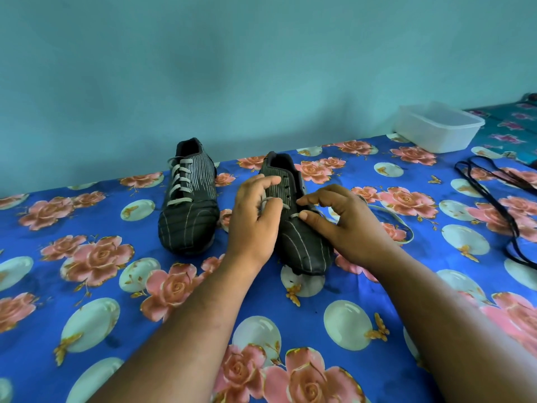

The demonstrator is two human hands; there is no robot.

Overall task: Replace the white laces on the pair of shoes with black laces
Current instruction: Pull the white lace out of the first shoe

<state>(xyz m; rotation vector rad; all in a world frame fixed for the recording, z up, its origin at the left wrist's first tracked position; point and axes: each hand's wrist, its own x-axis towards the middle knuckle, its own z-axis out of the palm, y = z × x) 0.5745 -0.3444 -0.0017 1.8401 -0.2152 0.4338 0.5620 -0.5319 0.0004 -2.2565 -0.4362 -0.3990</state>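
Left hand (255,216) fingers curled, pinching – right hand (345,225) fingers bent, pinching.

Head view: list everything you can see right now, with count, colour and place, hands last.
Left shoe: one, black, still fully laced in white, back left on the cloth.
Right shoe: one, black, upper eyelets empty, centre, under both hands.
White lace: one, partly pulled out, trailing right of that shoe.
Black laces: loose bundle, count unclear, far right.
Container: one, clear plastic, back right.
Tablecloth: one, blue floral, covering the surface.
Left hand: pinches the white lace.
Right hand: fingers curled at the eyelets, grip unclear.
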